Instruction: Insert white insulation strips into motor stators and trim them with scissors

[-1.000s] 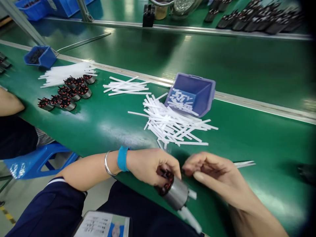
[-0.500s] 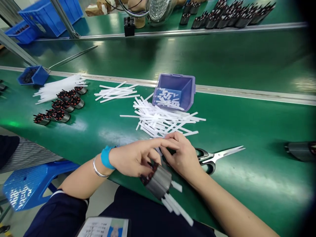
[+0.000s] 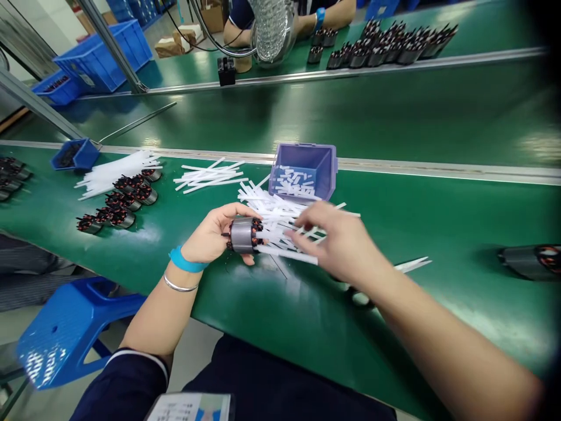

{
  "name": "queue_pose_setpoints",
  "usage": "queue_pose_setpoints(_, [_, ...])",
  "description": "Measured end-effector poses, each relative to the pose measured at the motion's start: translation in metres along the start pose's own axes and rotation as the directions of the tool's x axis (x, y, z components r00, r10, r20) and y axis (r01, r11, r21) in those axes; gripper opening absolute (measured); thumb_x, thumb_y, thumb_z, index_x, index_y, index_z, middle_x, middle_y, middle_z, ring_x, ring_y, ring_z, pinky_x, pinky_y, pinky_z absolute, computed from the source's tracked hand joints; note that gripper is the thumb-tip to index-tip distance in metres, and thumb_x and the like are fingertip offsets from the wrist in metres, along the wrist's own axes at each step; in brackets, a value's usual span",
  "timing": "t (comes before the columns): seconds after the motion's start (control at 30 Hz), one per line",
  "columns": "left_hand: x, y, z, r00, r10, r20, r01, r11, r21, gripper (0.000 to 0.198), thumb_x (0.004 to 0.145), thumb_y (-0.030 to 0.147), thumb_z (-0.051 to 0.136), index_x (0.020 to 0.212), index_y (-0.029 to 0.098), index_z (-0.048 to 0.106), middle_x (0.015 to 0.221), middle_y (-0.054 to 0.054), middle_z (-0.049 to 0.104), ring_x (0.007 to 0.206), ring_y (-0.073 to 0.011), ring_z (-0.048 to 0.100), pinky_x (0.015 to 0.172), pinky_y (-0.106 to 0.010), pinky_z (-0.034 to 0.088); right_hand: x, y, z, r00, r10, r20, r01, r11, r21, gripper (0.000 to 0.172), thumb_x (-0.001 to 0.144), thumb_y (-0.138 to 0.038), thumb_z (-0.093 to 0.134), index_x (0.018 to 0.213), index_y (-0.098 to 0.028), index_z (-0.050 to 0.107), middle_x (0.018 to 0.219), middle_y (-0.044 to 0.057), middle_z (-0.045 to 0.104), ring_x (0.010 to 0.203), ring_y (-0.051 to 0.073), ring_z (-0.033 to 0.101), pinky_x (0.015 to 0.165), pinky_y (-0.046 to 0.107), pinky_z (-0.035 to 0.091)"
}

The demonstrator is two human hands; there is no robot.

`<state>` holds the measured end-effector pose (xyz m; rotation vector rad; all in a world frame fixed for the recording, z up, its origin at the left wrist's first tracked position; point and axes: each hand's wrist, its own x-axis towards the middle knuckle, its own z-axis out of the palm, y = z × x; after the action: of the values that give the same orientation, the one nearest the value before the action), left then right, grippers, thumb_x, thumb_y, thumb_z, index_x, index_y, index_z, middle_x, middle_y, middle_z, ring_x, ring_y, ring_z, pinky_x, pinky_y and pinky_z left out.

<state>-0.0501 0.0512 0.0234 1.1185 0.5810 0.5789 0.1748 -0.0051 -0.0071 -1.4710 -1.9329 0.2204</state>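
My left hand (image 3: 209,237) grips a grey motor stator (image 3: 243,234) with copper windings, held sideways above the green table (image 3: 280,304). White strips stick out of the stator toward the right. My right hand (image 3: 339,242) is at the edge of the loose pile of white strips (image 3: 276,213), fingers pinched on the strips (image 3: 287,252) coming out of the stator. Scissors (image 3: 405,267) lie on the table behind my right forearm, mostly hidden.
A purple bin (image 3: 304,172) with short white pieces stands behind the pile. More strips (image 3: 210,173) and several finished stators (image 3: 127,202) lie to the left, near a small blue bin (image 3: 74,155). Another stator (image 3: 532,261) lies far right. A blue stool (image 3: 65,330) stands below the table edge.
My left hand lifted the stator up from the table's near edge and turned it sideways. My right hand moved off the scissors area to the strips at the pile.
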Motion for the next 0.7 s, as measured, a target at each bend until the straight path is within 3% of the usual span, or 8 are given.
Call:
queue_pose_setpoints(0.03, [0.001,-0.001,0.001,1.000,-0.007,-0.011,0.007,1.000,-0.012,0.037,0.065,0.010,0.079,0.097,0.014,0.063,0.082,-0.004,0.071,0.074,-0.0232,0.073,0.051,-0.026,0.061,-0.012,-0.006,0.007,0.992,0.002,0.123,-0.001,1.000,-0.011,0.010,0.079,-0.028,0.067,0.076,-0.020,0.062,0.078,0.004,0.063,0.067,0.018,0.061,0.058,0.029,0.049])
queue_pose_setpoints(0.1, [0.002,-0.003,0.003,0.999,-0.044,-0.006,0.044,0.998,-0.051,0.035,0.065,0.011,0.079,0.097,0.013,0.066,0.081,-0.005,0.072,0.065,-0.0207,0.072,0.049,-0.026,0.061,-0.036,-0.016,0.023,0.979,0.023,0.203,-0.015,0.999,-0.042,0.013,0.078,-0.024,0.065,0.068,-0.020,0.058,0.075,0.004,0.060,0.063,0.017,0.059,0.054,0.028,0.046])
queue_pose_setpoints(0.2, [0.003,-0.009,0.007,0.993,-0.114,0.035,0.117,0.987,-0.109,0.033,0.067,0.015,0.078,0.099,0.012,0.068,0.085,-0.007,0.073,0.056,-0.0177,0.070,0.048,-0.027,0.061,-0.059,-0.022,0.029,0.994,0.037,0.104,-0.040,0.999,0.026,0.016,0.081,-0.020,0.058,0.065,-0.020,0.056,0.071,0.005,0.061,0.065,0.018,0.060,0.057,0.029,0.047])
queue_pose_setpoints(0.27, [0.004,-0.015,0.010,0.985,-0.160,0.065,0.167,0.978,-0.125,0.033,0.069,0.016,0.077,0.101,0.013,0.069,0.085,-0.007,0.073,0.057,-0.0179,0.070,0.050,-0.027,0.061,-0.062,-0.020,0.017,0.990,0.138,0.018,-0.139,0.973,0.183,0.014,0.082,-0.024,0.060,0.068,-0.021,0.058,0.071,0.005,0.064,0.063,0.017,0.061,0.059,0.030,0.049])
queue_pose_setpoints(0.37, [0.006,-0.024,0.016,0.971,-0.203,0.124,0.218,0.968,-0.127,0.035,0.070,0.014,0.076,0.104,0.015,0.069,0.085,-0.006,0.072,0.066,-0.0192,0.072,0.054,-0.028,0.063,-0.058,-0.016,-0.016,0.923,0.372,0.101,-0.366,0.763,0.533,0.017,0.080,-0.034,0.069,0.074,-0.021,0.061,0.067,0.003,0.066,0.053,0.014,0.061,0.051,0.026,0.051])
queue_pose_setpoints(0.47, [0.009,-0.032,0.022,0.962,-0.233,0.140,0.249,0.962,-0.111,0.032,0.070,0.013,0.074,0.101,0.015,0.070,0.087,-0.006,0.072,0.070,-0.0192,0.072,0.056,-0.029,0.063,-0.054,-0.015,-0.036,0.881,0.390,0.267,-0.454,0.541,0.708,0.020,0.076,-0.038,0.076,0.076,-0.020,0.068,0.069,0.003,0.066,0.053,0.013,0.062,0.048,0.023,0.051])
queue_pose_setpoints(0.6, [0.011,-0.038,0.026,0.955,-0.263,0.139,0.277,0.957,-0.088,0.037,0.071,0.014,0.069,0.107,0.014,0.070,0.096,-0.010,0.073,0.076,-0.0216,0.073,0.062,-0.033,0.064,-0.055,-0.016,-0.029,0.878,0.369,0.304,-0.461,0.483,0.745,0.021,0.074,-0.040,0.079,0.078,-0.021,0.075,0.078,0.006,0.069,0.064,0.015,0.064,0.054,0.024,0.054])
queue_pose_setpoints(0.7, [0.010,-0.040,0.027,0.934,-0.303,0.190,0.323,0.942,-0.088,0.050,0.071,0.012,0.063,0.121,0.015,0.064,0.100,-0.011,0.073,0.078,-0.0224,0.074,0.068,-0.032,0.063,-0.058,-0.017,-0.017,0.845,0.474,0.246,-0.495,0.522,0.695,0.025,0.070,-0.043,0.080,0.077,-0.019,0.074,0.075,0.007,0.071,0.062,0.016,0.063,0.054,0.026,0.053])
